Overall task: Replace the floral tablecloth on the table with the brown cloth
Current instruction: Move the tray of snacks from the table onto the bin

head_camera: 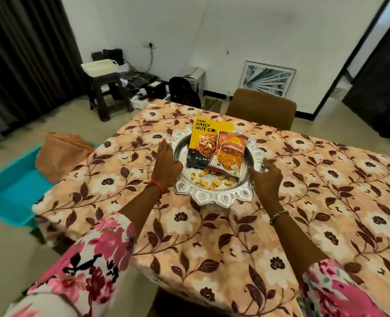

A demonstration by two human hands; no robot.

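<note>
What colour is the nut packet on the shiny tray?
The nut packet is yellow on top and black below, seen in the head view.

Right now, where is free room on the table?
Free: floral tablecloth right of the silver tray, and the near strip before it. Crowded: the centre, tray full of packets, left hand and right hand beside it.

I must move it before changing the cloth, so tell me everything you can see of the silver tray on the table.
The round silver metal-looking tray, with a scalloped, embossed rim, lies flat mid-table on the floral tablecloth. It holds a yellow-and-black almond packet, an orange snack packet overlapping it, and loose nut pieces. The left hand is at its left rim and the right hand at its right rim; contact is unclear.
</note>
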